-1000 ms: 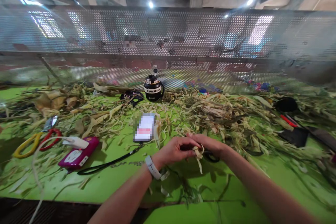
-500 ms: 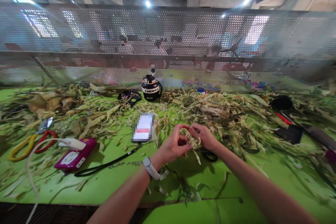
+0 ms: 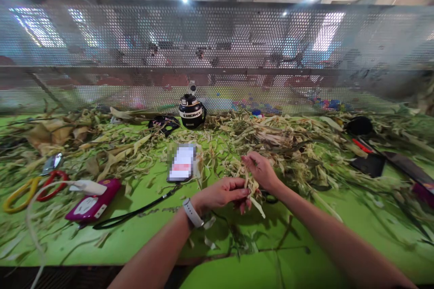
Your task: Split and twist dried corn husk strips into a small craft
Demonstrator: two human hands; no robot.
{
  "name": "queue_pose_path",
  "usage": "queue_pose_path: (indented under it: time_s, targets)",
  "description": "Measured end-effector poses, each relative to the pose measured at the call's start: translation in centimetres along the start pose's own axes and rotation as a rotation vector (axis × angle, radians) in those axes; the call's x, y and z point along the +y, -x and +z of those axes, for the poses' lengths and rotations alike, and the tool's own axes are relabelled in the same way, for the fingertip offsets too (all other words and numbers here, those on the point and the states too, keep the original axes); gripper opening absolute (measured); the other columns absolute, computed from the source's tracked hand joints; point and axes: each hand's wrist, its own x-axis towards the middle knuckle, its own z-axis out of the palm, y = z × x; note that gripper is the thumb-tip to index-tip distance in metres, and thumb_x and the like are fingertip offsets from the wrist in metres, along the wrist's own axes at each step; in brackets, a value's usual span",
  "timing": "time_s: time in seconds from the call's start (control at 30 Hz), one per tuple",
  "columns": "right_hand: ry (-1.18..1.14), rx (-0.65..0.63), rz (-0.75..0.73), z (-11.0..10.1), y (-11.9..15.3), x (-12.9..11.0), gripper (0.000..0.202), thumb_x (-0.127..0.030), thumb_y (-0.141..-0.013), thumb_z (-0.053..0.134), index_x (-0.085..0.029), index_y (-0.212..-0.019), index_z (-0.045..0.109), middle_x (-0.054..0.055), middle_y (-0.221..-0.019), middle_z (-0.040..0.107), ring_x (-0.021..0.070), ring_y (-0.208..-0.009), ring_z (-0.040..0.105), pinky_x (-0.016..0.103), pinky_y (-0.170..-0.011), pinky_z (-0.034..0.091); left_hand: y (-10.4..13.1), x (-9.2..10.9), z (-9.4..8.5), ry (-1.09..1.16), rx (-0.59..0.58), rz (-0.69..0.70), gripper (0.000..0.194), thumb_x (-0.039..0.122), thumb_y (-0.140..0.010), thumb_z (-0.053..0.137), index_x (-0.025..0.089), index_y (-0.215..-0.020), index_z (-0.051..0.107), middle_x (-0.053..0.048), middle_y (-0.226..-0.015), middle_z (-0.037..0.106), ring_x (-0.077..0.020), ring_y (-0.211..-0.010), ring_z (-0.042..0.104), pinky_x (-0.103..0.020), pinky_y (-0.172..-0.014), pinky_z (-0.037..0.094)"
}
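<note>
Thumb and fingers of my left hand (image 3: 228, 193) are closed on a small bundle of pale husk strips (image 3: 252, 186), low over the green table (image 3: 152, 239). A loose end of the bundle hangs down to the right. Just above and to the right, my right hand (image 3: 261, 170) pinches a strip that runs up from the bundle. A white watch band (image 3: 192, 213) is on my left wrist. Behind my hands lies a heap of dried husk strips (image 3: 281, 137).
A phone (image 3: 182, 162) with a black strap lies left of my hands. Further left are a magenta power bank (image 3: 93, 201) with a white cable and scissors (image 3: 52, 185). A black bottle (image 3: 192, 113) stands before the perforated metal screen (image 3: 217, 45).
My right hand has moved up and away from my left, drawing a strip upward. My left hand's fingers have closed more tightly round the bundle. The view has shifted slightly.
</note>
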Motion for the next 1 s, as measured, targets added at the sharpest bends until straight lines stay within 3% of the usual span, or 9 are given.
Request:
queue_pose_path:
  time_s: [0.1,0.23,0.4,0.5,0.6,0.67,0.77,1.0]
  targets:
    - [0.021,0.016,0.03,0.0,-0.1,-0.1,0.034,-0.04,-0.087,0.04,-0.02,-0.06,0.039,-0.003,-0.057,0.038,0.0111,-0.055,0.037,0.023,-0.056,0.032,0.3,0.4,0.0,0.019,-0.022,0.007,0.037,0.045,-0.079,0.057,0.012,-0.096,0.056,-0.003,-0.076,0.062,-0.0076,-0.059,0.055,-0.02,-0.056,0.037]
    - [0.003,-0.054,0.051,-0.1,-0.1,-0.3,0.035,-0.042,-0.085,0.041,-0.02,-0.058,0.038,-0.003,-0.057,0.039,0.0108,-0.056,0.037,0.023,-0.056,0.032,0.2,0.3,0.3,0.086,-0.027,0.007,0.037,0.043,-0.077,0.061,0.013,-0.097,0.056,-0.002,-0.074,0.06,-0.0078,-0.058,0.055,-0.021,-0.056,0.038]
    - [-0.075,-0.071,0.126,-0.2,-0.1,-0.5,0.039,-0.049,-0.084,0.043,-0.019,-0.059,0.04,-0.003,-0.058,0.04,0.0102,-0.057,0.036,0.023,-0.055,0.031,-0.1,-0.6,0.5,0.12,0.031,0.038,0.036,0.041,-0.077,0.061,0.011,-0.097,0.06,-0.001,-0.069,0.057,-0.0067,-0.055,0.052,-0.02,-0.053,0.037]
    - [-0.302,-0.14,0.236,-0.4,-0.1,-0.6,0.045,-0.057,-0.082,0.042,-0.019,-0.058,0.042,-0.003,-0.056,0.041,0.0097,-0.054,0.036,0.023,-0.053,0.032,-0.1,-0.5,0.4,0.081,0.041,0.022,0.038,0.042,-0.077,0.061,0.011,-0.099,0.061,0.0,-0.066,0.054,-0.0055,-0.053,0.049,-0.019,-0.05,0.033]
    - [-0.617,-0.304,0.347,-1.0,-0.1,-0.8,0.048,-0.058,-0.083,0.04,-0.017,-0.059,0.048,-0.001,-0.057,0.047,0.0098,-0.055,0.042,0.023,-0.055,0.036,0.0,-0.1,0.1,0.055,0.054,0.019,0.041,0.044,-0.077,0.06,0.011,-0.1,0.061,0.003,-0.061,0.048,-0.004,-0.051,0.041,-0.018,-0.048,0.028]
    - [-0.722,-0.422,0.399,-1.6,-0.2,-0.9,0.042,-0.053,-0.081,0.05,-0.016,-0.062,0.052,-0.001,-0.059,0.051,0.0099,-0.056,0.045,0.023,-0.056,0.037,0.2,0.3,0.0,0.025,0.055,0.014,0.042,0.045,-0.076,0.06,0.011,-0.1,0.061,0.004,-0.06,0.045,-0.0038,-0.051,0.038,-0.018,-0.047,0.026]
    - [-0.677,-0.568,0.422,-2.4,-0.4,-1.1,0.035,-0.047,-0.075,0.061,-0.015,-0.065,0.056,-0.001,-0.059,0.054,0.0098,-0.057,0.048,0.022,-0.055,0.038,0.3,0.5,-0.1,-0.041,0.036,0.017,0.04,0.046,-0.077,0.058,0.011,-0.098,0.06,0.004,-0.063,0.046,-0.0044,-0.053,0.038,-0.019,-0.049,0.027]
    - [-0.408,-0.704,0.309,-3.1,-1.0,-0.6,0.038,-0.05,-0.075,0.059,-0.013,-0.066,0.058,-0.003,-0.06,0.053,0.0083,-0.057,0.046,0.021,-0.056,0.037,-0.1,-0.2,-0.4,-0.245,0.098,0.017,0.038,0.05,-0.078,0.055,0.012,-0.077,0.054,0.005,-0.06,0.041,-0.0059,-0.053,0.036,-0.02,-0.049,0.028]
